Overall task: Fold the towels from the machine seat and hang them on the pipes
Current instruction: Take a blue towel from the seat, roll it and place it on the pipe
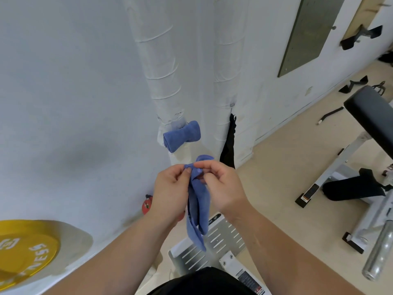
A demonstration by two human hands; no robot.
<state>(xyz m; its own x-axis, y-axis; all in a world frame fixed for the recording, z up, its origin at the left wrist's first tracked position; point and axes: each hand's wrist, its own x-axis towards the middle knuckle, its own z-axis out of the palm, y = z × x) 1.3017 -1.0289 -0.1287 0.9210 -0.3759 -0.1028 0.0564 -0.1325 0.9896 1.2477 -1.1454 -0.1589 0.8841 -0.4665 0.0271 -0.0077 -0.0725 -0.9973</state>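
A blue towel [197, 211] hangs down in front of me, pinched at its top edge by both hands. My left hand [170, 190] grips the top left corner. My right hand [221, 186] grips the top right, fingers closed on the cloth. The towel droops in loose vertical folds over a slotted metal plate [223, 237]. Beyond my hands, a second blue towel [181, 136], folded, is draped over a short white pipe stub [176, 154] at the foot of a wrapped white pipe [159, 67]. A second wrapped pipe [225, 67] stands to its right.
A yellow weight plate [23, 250] sits at lower left. A black cloth [228, 145] hangs by the right pipe. A padded bench [370, 116] with a white frame and a chrome bar [380, 250] fills the right side. A red object [146, 206] lies by the wall.
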